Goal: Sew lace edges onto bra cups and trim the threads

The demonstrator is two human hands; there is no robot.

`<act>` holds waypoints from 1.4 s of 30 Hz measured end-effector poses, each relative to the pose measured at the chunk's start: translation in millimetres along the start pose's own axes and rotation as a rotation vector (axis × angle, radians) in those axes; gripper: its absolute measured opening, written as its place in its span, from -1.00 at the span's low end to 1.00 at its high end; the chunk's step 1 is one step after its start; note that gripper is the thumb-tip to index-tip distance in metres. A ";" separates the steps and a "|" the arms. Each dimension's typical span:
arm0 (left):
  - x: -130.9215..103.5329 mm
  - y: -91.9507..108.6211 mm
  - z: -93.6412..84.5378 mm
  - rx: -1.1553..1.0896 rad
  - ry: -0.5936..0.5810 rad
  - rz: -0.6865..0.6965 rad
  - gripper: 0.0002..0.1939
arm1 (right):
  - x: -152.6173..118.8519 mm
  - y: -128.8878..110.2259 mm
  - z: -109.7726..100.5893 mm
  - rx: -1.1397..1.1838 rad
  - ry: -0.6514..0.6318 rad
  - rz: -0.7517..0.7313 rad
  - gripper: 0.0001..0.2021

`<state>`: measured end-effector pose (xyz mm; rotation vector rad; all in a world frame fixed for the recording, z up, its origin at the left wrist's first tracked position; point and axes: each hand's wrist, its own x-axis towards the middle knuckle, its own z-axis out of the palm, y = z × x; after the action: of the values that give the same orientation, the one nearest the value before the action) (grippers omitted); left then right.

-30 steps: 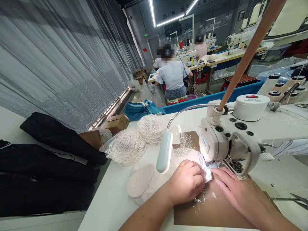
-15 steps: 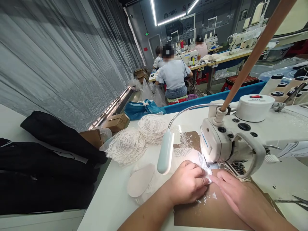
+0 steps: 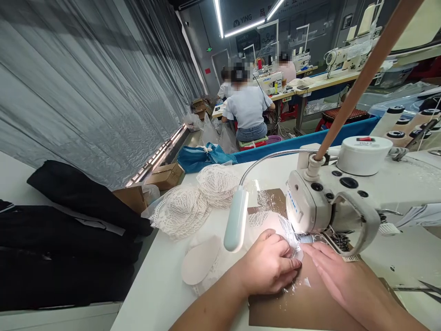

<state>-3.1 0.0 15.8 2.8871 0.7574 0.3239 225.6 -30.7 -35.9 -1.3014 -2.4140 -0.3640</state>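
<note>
A lace bra cup (image 3: 274,220) lies under the head of a white sewing machine (image 3: 308,207). My left hand (image 3: 272,264) has its fingers curled and the thumb pressed on the cup's near edge. My right hand (image 3: 339,271) rests flat on the brown board (image 3: 275,312), fingers stretched out, the tips at the edge of the lace close to the presser foot. The needle itself is hidden behind the machine head. Left of my wrist lies a smooth beige cup (image 3: 200,262) with lace around it.
Stacked lace cups (image 3: 181,207) stand at the table's left. A pale green lamp (image 3: 236,220) hangs over the table on a bent neck. Scissors (image 3: 429,287) lie at the right edge, below thread cones (image 3: 394,117). Co-workers (image 3: 250,108) sit at machines further back.
My left thumb and the cup's edge have shifted slightly. My right fingertips have drawn a little apart from the left thumb. The lace shows more openly under the machine head.
</note>
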 end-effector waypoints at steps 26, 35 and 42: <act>-3.2 -10.6 13.3 0.057 0.232 -0.309 -0.73 | -8.5 5.8 12.9 0.141 -0.026 -0.022 -0.56; -13.9 -9.6 -2.0 0.136 0.082 -0.537 -0.70 | -25.5 29.9 58.3 0.371 0.003 -0.108 -0.54; -85.4 5.0 -60.2 0.178 0.114 -1.156 -0.71 | -28.0 33.8 74.4 0.404 0.078 -0.118 -0.52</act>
<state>-88.0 -42.1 60.2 2.0485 2.3087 0.2541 253.3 -3.9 -113.2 -0.9529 -2.3451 0.0444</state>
